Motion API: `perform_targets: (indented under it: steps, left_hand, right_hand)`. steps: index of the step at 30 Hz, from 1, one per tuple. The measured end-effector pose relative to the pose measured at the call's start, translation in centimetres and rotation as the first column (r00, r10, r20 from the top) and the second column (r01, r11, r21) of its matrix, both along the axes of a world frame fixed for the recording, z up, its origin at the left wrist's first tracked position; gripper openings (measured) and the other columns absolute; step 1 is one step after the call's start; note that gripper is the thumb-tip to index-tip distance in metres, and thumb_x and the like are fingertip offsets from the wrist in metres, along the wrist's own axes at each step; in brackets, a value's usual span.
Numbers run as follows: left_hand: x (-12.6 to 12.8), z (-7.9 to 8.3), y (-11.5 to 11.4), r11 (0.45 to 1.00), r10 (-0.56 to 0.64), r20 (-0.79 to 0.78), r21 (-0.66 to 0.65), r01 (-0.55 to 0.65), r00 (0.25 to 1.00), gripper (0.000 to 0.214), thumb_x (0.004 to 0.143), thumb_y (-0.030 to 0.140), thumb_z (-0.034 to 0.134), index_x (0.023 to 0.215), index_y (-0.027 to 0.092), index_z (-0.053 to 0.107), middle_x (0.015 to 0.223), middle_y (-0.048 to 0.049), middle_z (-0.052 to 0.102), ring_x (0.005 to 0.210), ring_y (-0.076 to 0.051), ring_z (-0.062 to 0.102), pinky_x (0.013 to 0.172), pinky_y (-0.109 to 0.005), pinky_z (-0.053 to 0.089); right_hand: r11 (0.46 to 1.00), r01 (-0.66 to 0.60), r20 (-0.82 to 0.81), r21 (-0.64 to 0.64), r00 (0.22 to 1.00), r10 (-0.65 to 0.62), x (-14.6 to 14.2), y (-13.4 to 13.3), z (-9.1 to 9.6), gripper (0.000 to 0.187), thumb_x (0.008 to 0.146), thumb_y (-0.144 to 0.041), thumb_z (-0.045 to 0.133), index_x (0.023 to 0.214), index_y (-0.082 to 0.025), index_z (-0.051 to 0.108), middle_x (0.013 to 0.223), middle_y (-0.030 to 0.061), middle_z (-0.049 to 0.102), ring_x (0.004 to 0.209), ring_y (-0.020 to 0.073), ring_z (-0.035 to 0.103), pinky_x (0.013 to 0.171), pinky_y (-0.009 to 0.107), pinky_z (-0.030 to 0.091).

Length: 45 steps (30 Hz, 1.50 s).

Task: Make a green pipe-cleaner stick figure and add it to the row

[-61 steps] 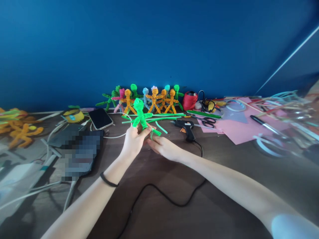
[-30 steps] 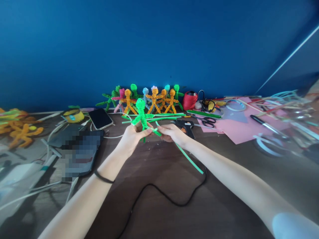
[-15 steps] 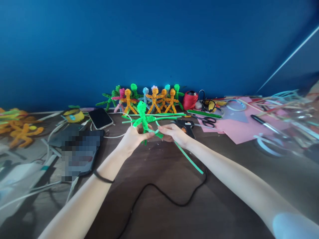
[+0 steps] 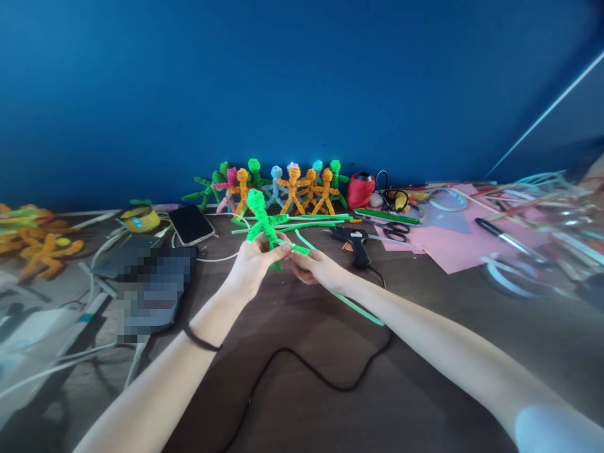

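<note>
L hand (image 4: 257,259) is gripping a green pipe-cleaner figure (image 4: 265,225), which is tilting left over mid-desk. R hand (image 4: 317,269) is pinching a lt-green pipe cleaner (image 4: 357,307) beside the figure's lower right end; its tail is trailing near-right. Glue gun (image 4: 353,238) is lying right, w/ scissors (image 4: 396,231) farther right. Other figures (image 4: 293,184) are standing at far wall (image 4: 302,82).
</note>
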<state>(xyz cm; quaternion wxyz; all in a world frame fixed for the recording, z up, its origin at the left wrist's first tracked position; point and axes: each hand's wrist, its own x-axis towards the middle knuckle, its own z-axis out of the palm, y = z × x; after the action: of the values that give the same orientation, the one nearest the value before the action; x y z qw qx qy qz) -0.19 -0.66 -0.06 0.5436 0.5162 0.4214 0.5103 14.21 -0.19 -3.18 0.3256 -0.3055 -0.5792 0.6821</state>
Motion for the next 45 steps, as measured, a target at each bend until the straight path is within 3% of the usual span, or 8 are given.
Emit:
perform_targets:
  steps: [5, 12, 20, 24, 27, 31, 36, 45]
  left_hand:
    - [-0.1, -0.5, 0.3, 0.992, 0.090, -0.109, 0.098, -0.080, 0.990, 0.017, 0.060, 0.025, 0.071, 0.071, 0.018, 0.060, 0.066, 0.0016, 0.059, 0.062, -0.012, 0.053, 0.060, -0.024, 0.043]
    - [-0.4, -0.4, 0.4, 0.971, 0.158, -0.289, 0.220, -0.095, 0.944, 0.013, 0.063, 0.026, 0.068, 0.069, 0.018, 0.061, 0.065, 0.0015, 0.061, 0.061, -0.013, 0.053, 0.061, -0.025, 0.042]
    - [-0.9, 0.1, 0.4, 0.952, 0.194, -0.525, 0.306, -0.029, 0.829, 0.010, 0.067, 0.029, 0.062, 0.068, 0.019, 0.061, 0.063, 0.0019, 0.062, 0.063, -0.015, 0.055, 0.067, -0.026, 0.041]
    - [-1.4, 0.2, 0.5, 0.950, 0.156, -0.604, 0.308, 0.048, 0.781, 0.009, 0.069, 0.027, 0.058, 0.068, 0.019, 0.061, 0.064, 0.0021, 0.062, 0.063, -0.015, 0.054, 0.065, -0.025, 0.040]
    - [-1.7, 0.3, 0.6, 0.953, 0.113, -0.625, 0.288, 0.094, 0.773, 0.009, 0.069, 0.028, 0.059, 0.069, 0.019, 0.061, 0.065, 0.0021, 0.061, 0.063, -0.015, 0.053, 0.065, -0.026, 0.040]
    - [-1.7, 0.3, 0.8, 0.978, 0.017, -0.541, 0.185, 0.099, 0.841, 0.013, 0.064, 0.028, 0.066, 0.070, 0.017, 0.061, 0.061, 0.0025, 0.059, 0.057, -0.013, 0.051, 0.058, -0.025, 0.040]
    - [-1.3, 0.6, 0.5, 0.992, -0.092, -0.270, 0.056, 0.111, 0.959, 0.019, 0.057, 0.025, 0.073, 0.067, 0.015, 0.060, 0.063, 0.0014, 0.057, 0.057, -0.010, 0.051, 0.050, -0.021, 0.038]
    - [-1.2, 0.7, 0.1, 0.979, -0.197, 0.013, -0.047, 0.198, 0.980, 0.018, 0.057, 0.021, 0.076, 0.067, 0.015, 0.063, 0.062, 0.0022, 0.059, 0.059, -0.010, 0.057, 0.058, -0.021, 0.044]
  right_hand:
    - [0.997, 0.025, 0.037, 0.069, 0.999, -0.027, -0.3, -0.3, -0.3, 0.039, 0.088, -0.040, 0.033, 0.059, -0.015, 0.044, 0.040, -0.0088, 0.023, 0.036, 0.0040, 0.021, 0.037, 0.020, 0.015]
    - [0.998, 0.000, 0.043, 0.055, 0.999, -0.003, -0.4, -1.1, 0.5, 0.034, 0.087, -0.029, 0.032, 0.058, -0.015, 0.045, 0.041, -0.0084, 0.023, 0.037, 0.0044, 0.020, 0.039, 0.020, 0.016]
    - [0.975, -0.005, 0.094, 0.222, 0.995, -0.016, -0.1, -1.1, 0.8, 0.034, 0.086, -0.033, 0.036, 0.061, -0.015, 0.048, 0.044, -0.0076, 0.026, 0.041, 0.0053, 0.025, 0.042, 0.021, 0.020]
    - [0.938, 0.033, 0.194, 0.345, 0.975, -0.105, 0.7, -0.8, 1.6, 0.032, 0.084, -0.035, 0.044, 0.059, -0.015, 0.047, 0.044, -0.0073, 0.029, 0.042, 0.0051, 0.026, 0.044, 0.022, 0.019]
    - [0.926, 0.084, 0.175, 0.368, 0.972, -0.158, 1.4, -0.2, 1.7, 0.033, 0.083, -0.035, 0.046, 0.057, -0.014, 0.048, 0.045, -0.0070, 0.029, 0.042, 0.0047, 0.026, 0.044, 0.022, 0.018]
    - [0.943, 0.132, 0.103, 0.304, 0.980, -0.170, 1.9, 0.7, 1.3, 0.035, 0.080, -0.037, 0.050, 0.054, -0.014, 0.047, 0.045, -0.0067, 0.030, 0.042, 0.0039, 0.025, 0.044, 0.022, 0.016]
    - [0.971, 0.144, 0.046, 0.194, 0.987, -0.155, 2.2, 1.1, 1.3, 0.034, 0.075, -0.042, 0.055, 0.056, -0.013, 0.049, 0.046, -0.0061, 0.033, 0.042, 0.0035, 0.024, 0.043, 0.022, 0.013]
    - [0.999, 0.003, -0.060, 0.050, 0.998, 0.000, 1.9, 1.0, 0.9, 0.043, 0.067, -0.054, 0.060, 0.062, -0.013, 0.050, 0.044, -0.0082, 0.031, 0.038, 0.0018, 0.019, 0.041, 0.022, 0.007]
